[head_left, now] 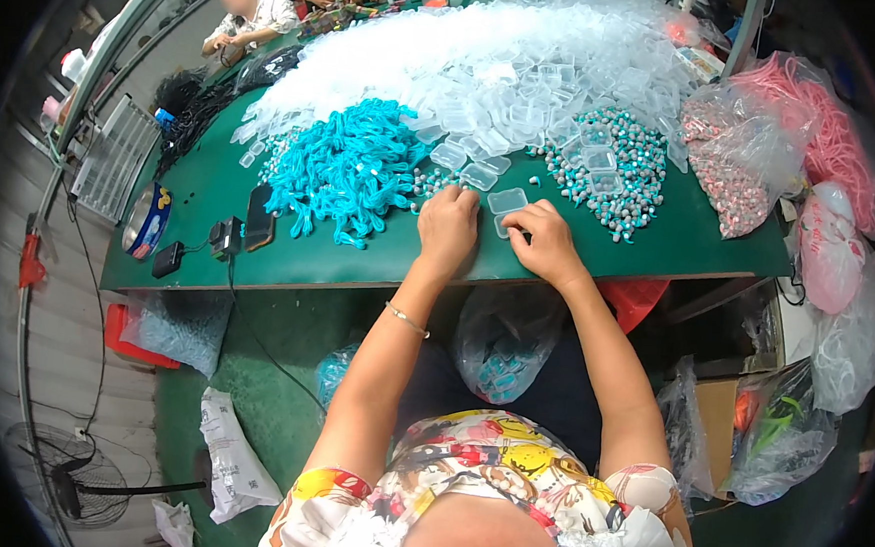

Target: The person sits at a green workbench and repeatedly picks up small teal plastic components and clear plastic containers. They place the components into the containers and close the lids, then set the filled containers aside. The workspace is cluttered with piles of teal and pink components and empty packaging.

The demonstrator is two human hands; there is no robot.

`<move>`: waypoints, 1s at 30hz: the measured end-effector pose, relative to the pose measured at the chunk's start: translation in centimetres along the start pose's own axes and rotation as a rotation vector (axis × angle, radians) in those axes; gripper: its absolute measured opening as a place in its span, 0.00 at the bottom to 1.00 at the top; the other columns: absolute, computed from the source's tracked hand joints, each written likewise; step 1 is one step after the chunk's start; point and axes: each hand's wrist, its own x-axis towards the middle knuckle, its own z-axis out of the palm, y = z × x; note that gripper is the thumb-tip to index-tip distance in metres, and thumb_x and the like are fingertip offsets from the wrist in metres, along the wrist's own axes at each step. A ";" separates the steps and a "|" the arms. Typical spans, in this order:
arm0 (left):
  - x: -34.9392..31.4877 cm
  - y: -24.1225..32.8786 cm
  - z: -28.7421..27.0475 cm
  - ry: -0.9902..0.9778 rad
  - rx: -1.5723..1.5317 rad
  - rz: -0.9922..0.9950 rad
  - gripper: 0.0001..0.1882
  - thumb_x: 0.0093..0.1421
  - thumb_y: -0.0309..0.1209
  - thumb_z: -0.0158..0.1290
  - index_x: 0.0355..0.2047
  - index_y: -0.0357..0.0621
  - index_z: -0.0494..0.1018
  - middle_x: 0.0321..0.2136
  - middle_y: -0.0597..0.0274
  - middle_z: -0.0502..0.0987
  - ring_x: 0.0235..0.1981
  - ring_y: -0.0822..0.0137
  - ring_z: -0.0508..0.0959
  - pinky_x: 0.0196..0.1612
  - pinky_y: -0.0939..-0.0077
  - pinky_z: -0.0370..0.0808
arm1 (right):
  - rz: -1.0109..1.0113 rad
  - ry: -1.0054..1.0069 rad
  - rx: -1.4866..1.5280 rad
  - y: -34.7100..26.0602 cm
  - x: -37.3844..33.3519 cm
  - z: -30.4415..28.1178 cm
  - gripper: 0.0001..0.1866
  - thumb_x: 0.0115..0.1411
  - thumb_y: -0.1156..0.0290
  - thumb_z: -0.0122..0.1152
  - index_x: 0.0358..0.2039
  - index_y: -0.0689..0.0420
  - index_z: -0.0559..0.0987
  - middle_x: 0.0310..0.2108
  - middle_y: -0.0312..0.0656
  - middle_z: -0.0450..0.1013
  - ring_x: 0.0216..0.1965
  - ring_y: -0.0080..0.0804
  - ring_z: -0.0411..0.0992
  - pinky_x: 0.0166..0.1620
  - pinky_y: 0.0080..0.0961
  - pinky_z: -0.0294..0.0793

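At the table's near edge, my right hand [543, 242] has its thumb and fingers on a small clear plastic case [508, 201], whose lid is flipped up. My left hand [448, 232] is just left of the case, fingers curled together; whatever they may hold is hidden. Beside it lie a few small grey-and-teal bead-like pieces [429, 182] and a heap of bright blue cord bundles [349, 163]. A larger pile of the same bead-like pieces [624, 175] spreads to the right of my right hand. Loose clear cases [479, 176] lie just beyond both hands.
A large mound of clear cases [451, 59] covers the far part of the green table [197, 269]. On the left are a phone [260, 218], a small black device [224, 238] and a round tin [146, 221]. Bags of pink pieces [735, 156] stand right. Other people sit across the table.
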 end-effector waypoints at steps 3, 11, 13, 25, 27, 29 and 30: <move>-1.4 0.5 -0.6 -0.027 -0.064 -0.025 0.03 0.54 0.27 0.60 0.30 0.44 0.77 0.29 0.58 0.75 0.29 0.54 0.77 0.30 0.60 0.73 | -0.001 0.034 0.027 0.3 0.1 -0.1 0.06 0.49 0.78 0.62 0.29 0.56 0.81 0.30 0.40 0.77 0.35 0.42 0.72 0.40 0.35 0.73; -1.9 0.0 -0.3 -0.012 -0.232 -0.179 0.05 0.54 0.27 0.61 0.32 0.43 0.77 0.31 0.57 0.77 0.31 0.53 0.79 0.33 0.62 0.75 | 0.187 0.076 -0.641 4.9 3.8 1.0 0.08 0.55 0.73 0.57 0.36 0.52 0.80 0.33 0.43 0.74 0.39 0.46 0.74 0.41 0.43 0.71; -1.7 0.3 -0.3 -0.009 -0.247 -0.196 0.05 0.54 0.27 0.60 0.32 0.43 0.77 0.31 0.55 0.77 0.31 0.51 0.79 0.34 0.60 0.75 | 0.234 -0.018 -0.671 5.2 4.7 1.1 0.08 0.55 0.74 0.57 0.36 0.52 0.81 0.34 0.43 0.74 0.40 0.45 0.74 0.41 0.44 0.72; -2.1 3.5 -0.5 -0.028 -0.503 -0.237 0.08 0.53 0.27 0.62 0.34 0.43 0.79 0.30 0.57 0.78 0.25 0.58 0.78 0.31 0.66 0.75 | 0.018 -0.183 -0.169 -0.5 2.1 -3.3 0.05 0.52 0.80 0.61 0.29 0.57 0.77 0.30 0.45 0.72 0.36 0.46 0.74 0.39 0.40 0.74; -1.9 3.8 -0.4 -0.074 -0.422 -0.238 0.08 0.54 0.31 0.60 0.34 0.45 0.80 0.31 0.57 0.78 0.28 0.56 0.79 0.32 0.63 0.75 | -0.041 -0.245 -0.269 -0.5 2.2 -2.6 0.03 0.52 0.80 0.60 0.28 0.58 0.78 0.30 0.46 0.72 0.36 0.46 0.74 0.39 0.40 0.74; -1.5 4.1 -0.6 -0.144 -0.307 -0.257 0.08 0.55 0.33 0.59 0.33 0.45 0.80 0.31 0.57 0.77 0.31 0.54 0.79 0.34 0.61 0.75 | -0.049 -0.338 -0.380 -0.8 2.5 -2.3 0.03 0.52 0.79 0.59 0.28 0.58 0.79 0.30 0.46 0.72 0.37 0.47 0.74 0.40 0.40 0.75; -1.4 4.1 -0.8 -0.181 -0.246 -0.269 0.08 0.56 0.34 0.59 0.33 0.45 0.80 0.31 0.57 0.77 0.32 0.53 0.79 0.34 0.60 0.75 | -0.027 -0.340 -0.348 -1.0 2.5 -2.1 0.03 0.52 0.78 0.59 0.29 0.58 0.80 0.31 0.46 0.73 0.37 0.47 0.74 0.40 0.41 0.75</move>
